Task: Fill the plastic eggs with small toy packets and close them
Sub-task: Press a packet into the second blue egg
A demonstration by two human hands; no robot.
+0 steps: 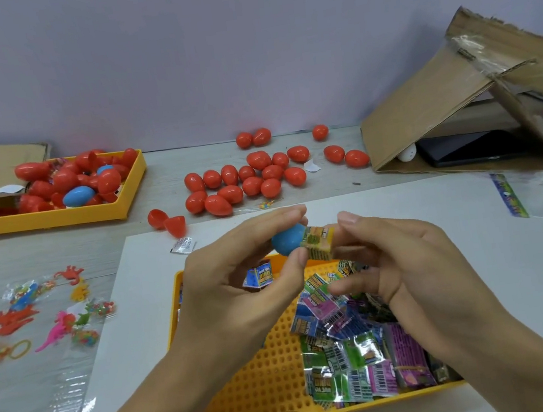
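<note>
The left hand (235,279) holds a blue egg half (289,240) pinched between its thumb and fingertips, with the open side turned toward the right. A folded yellow-green toy packet (320,243) sticks out of that opening, partly inside the egg half. The right hand (398,265) is at the packet's far end, its thumb and fingers curled around it, though how firmly the fingertips grip cannot be told because the packet hides them. A second small blue packet (261,273) is tucked under the left hand's lower fingers. Both hands hover above a yellow tray (251,381) with a dotted floor, which rests on a white sheet (476,248); a heap of colourful packets (358,350) lies in the tray's right part. Beyond the sheet, a cluster of closed red eggs (252,177) lies on the table (62,254), and an open red egg (167,221) with its two halves side by side lies just by the sheet's far left corner. At the far left stands another yellow tray (130,193) piled with red eggs and a blue egg (78,196). Loose toy dinosaurs in clear bags (46,315) lie on the left of the table, and a torn cardboard box (451,113) stands at the far right.
</note>
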